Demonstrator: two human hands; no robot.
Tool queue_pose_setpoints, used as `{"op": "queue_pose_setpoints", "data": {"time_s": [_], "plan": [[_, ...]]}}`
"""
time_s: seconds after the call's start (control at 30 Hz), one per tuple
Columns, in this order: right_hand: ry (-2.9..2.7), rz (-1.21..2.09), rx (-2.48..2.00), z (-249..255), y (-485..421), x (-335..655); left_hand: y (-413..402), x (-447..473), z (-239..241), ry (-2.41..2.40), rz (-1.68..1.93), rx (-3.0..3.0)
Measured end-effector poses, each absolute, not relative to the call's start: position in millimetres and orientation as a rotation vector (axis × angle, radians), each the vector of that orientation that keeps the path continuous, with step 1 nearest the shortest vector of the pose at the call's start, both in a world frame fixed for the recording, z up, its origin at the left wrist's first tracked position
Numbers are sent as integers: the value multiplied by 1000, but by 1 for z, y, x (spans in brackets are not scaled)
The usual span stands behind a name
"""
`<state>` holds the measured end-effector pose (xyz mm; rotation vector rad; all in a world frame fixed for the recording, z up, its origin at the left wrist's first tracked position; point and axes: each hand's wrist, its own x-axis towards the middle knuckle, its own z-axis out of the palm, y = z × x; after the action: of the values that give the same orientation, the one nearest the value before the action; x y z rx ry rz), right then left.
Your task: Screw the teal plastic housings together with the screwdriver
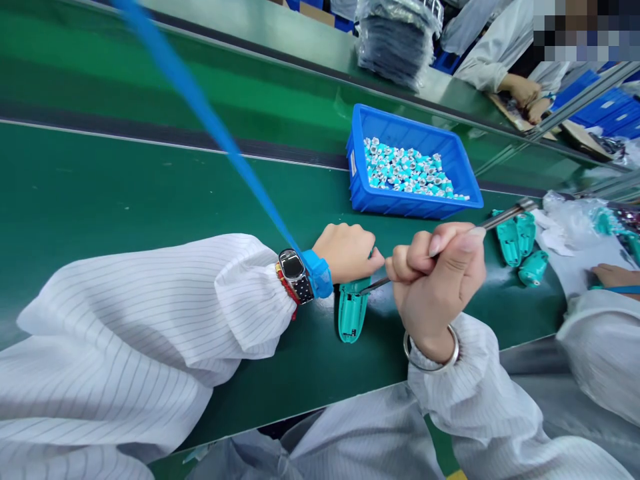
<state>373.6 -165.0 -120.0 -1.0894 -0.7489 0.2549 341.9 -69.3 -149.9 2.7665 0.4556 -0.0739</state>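
A teal plastic housing shell (352, 313) lies on the green bench with its hollow side up, small dark parts showing inside. My left hand (345, 252) is closed over its far end, fingers curled and partly hidden, and hides that end. In my right hand (439, 287) is a slim metal tool that looks like tweezers (503, 217), gripped between thumb and fingers. The pointed tip reaches down left to the shell's inner edge, close to my left hand. Whether the tip touches the shell I cannot tell.
Beyond my hands stands a blue bin (415, 203) of small teal-and-white parts. More teal shells (515, 237) lie at the right, near plastic bags and a co-worker's hand (617, 277). A blue strap (215, 133) runs from my left wrist. Another person's hands (525, 93) work across the line.
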Motion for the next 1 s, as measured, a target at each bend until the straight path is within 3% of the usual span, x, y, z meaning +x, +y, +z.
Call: {"op": "queue_pose_setpoints", "data": {"time_s": [1.0], "plan": [[-750,218,-1055,-120,-163,373,-72,339,-150,527,11,2761]]}}
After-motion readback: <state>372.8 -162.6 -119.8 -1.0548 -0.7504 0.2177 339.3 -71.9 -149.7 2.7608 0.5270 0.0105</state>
